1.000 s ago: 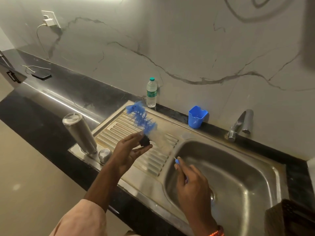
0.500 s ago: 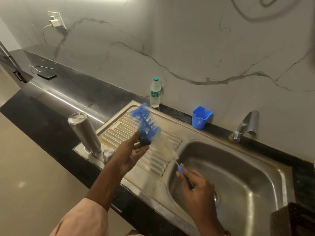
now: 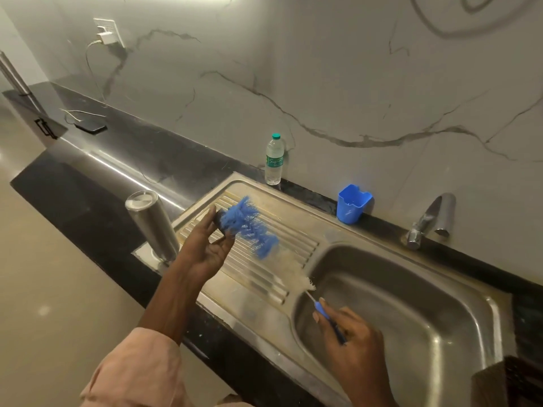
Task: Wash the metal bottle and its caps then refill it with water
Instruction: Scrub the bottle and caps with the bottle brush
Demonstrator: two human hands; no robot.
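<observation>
Cap (image 3: 219,221) between left hand (image 3: 205,251) fingers (image 3: 202,223), brush (image 3: 249,227) bristles against it

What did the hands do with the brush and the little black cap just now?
The left hand turned the black cap over, so the brush's blue head that stuck up toward the wall now lies pointing toward the basin. The right hand kept its grip on the brush handle. The metal bottle, plastic bottle and blue cup stayed put.

The steel bottle (image 3: 152,224) stands inverted on the drainboard; a dark cap (image 3: 219,223), probably, meets blue bristles.
</observation>
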